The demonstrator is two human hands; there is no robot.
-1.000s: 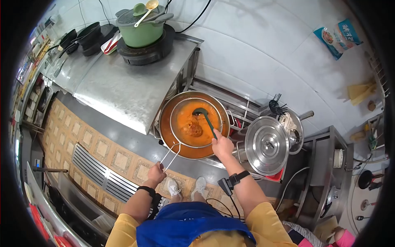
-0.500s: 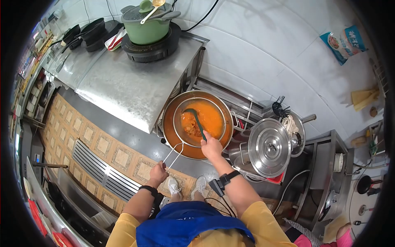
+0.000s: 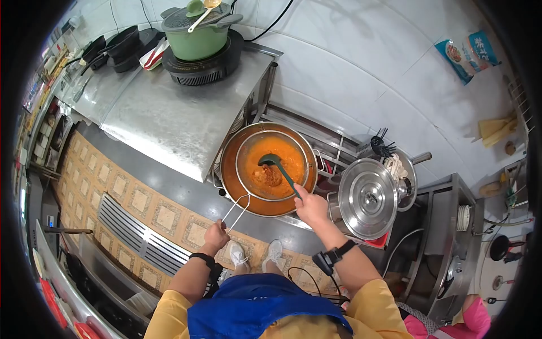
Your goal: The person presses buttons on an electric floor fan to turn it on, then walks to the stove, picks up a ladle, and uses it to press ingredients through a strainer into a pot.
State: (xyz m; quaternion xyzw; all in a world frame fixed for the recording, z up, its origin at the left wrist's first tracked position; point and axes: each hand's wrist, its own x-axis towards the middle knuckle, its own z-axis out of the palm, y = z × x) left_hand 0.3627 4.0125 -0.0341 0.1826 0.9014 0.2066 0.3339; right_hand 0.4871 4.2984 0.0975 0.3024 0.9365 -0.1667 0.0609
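A large metal pot of orange liquid stands in front of me. Set in it is a round strainer with a long wire handle. My left hand is closed round the end of that handle. In my right hand is the handle of a dark green ladle. The ladle's head rests in the strainer, by a reddish-brown lump of solids lying in the orange liquid.
Right of the pot stands a steel pot with a lid. Behind it are a pan and black utensils in a holder. On the steel counter at left, a green pot sits on a cooker. Another person's pink sleeve shows at lower right.
My right hand has moved right and slightly down with the ladle, and the ladle's head has shifted right and down within the strainer. My left hand stays on the strainer handle.
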